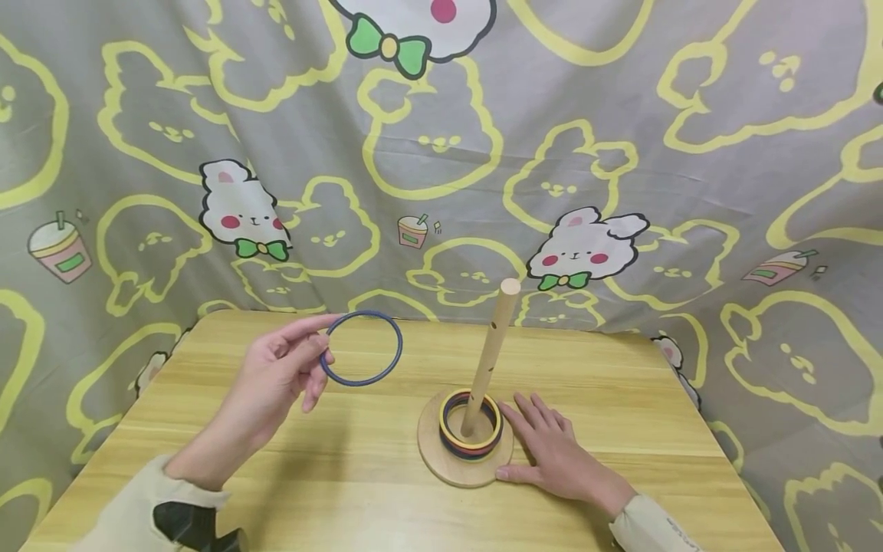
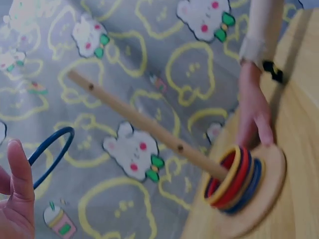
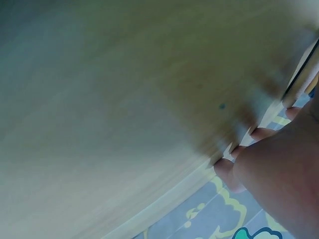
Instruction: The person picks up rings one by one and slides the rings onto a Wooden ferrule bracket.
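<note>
Between thumb and fingers, my left hand [image 1: 279,368] pinches a thin blue ring [image 1: 364,382] above the table, left of a wooden peg [image 1: 491,345]. The peg rises from a round wooden base [image 1: 434,452]. Around its foot lies a stack of rings with a yellow ring [image 2: 213,196] on top and red and blue ones below. My right hand [image 1: 552,452] rests with spread, fairly straight fingers at the right edge of the base, thumb and index at its rim. In the right wrist view the right hand [image 3: 279,159] shows close over the tabletop.
A light wood-grain table [image 1: 372,491] carries the base. Behind it and along its sides hangs a grey curtain [image 1: 455,215] printed with yellow outlines and white rabbits.
</note>
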The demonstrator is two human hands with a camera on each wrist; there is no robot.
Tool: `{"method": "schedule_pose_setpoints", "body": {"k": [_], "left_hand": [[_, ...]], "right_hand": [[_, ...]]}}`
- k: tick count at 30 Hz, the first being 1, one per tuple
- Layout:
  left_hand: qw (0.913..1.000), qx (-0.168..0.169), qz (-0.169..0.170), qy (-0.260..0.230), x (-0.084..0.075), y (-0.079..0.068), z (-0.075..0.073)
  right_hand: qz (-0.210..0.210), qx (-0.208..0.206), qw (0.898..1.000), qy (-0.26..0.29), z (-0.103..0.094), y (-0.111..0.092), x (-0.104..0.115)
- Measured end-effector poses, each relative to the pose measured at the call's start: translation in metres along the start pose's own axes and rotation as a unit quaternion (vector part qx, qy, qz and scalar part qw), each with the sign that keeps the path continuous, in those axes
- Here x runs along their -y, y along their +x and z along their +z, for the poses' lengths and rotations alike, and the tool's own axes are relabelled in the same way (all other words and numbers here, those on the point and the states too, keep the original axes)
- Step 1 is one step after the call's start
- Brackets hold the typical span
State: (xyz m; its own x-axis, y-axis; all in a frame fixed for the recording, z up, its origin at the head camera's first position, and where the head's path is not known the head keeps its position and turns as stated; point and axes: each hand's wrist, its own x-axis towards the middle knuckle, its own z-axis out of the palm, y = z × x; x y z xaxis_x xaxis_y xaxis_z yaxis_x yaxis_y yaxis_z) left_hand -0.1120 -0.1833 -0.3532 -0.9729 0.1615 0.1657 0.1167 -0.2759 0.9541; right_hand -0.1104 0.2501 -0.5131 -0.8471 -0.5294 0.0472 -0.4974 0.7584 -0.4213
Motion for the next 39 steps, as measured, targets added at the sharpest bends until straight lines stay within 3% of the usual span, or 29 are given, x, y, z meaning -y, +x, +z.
{"method": "schedule_pose_setpoints", "body": {"k": [5, 13, 20, 27, 32, 39], "left_hand": [[0.9998, 0.01, 0.01, -0.013, -0.007, 0.005, 0.02], [0.9986, 0.019, 0.031, -0.039, -0.035, 0.02, 0.056], [0.9941, 0.049, 0.062, -0.075, -0.053, 0.037, 0.101], [0.9896, 0.093, 0.095, -0.055, -0.06, 0.053, 0.141], [0.9893, 0.112, 0.088, -0.034, -0.056, 0.059, 0.152], [0.9917, 0.117, 0.051, -0.021, -0.04, 0.062, 0.154]], "right_hand": [[0.003, -0.001, 1.0, -0.006, 0.001, 0.0, 0.0], [0.003, -0.004, 1.0, -0.01, 0.0, 0.0, -0.002], [0.003, -0.002, 1.0, -0.002, -0.001, 0.0, -0.002], [0.005, -0.002, 1.0, 0.0, 0.0, 0.001, -0.002], [0.002, -0.006, 1.0, -0.002, 0.001, 0.002, -0.002], [0.003, -0.006, 1.0, -0.004, 0.001, 0.001, -0.003]]}}
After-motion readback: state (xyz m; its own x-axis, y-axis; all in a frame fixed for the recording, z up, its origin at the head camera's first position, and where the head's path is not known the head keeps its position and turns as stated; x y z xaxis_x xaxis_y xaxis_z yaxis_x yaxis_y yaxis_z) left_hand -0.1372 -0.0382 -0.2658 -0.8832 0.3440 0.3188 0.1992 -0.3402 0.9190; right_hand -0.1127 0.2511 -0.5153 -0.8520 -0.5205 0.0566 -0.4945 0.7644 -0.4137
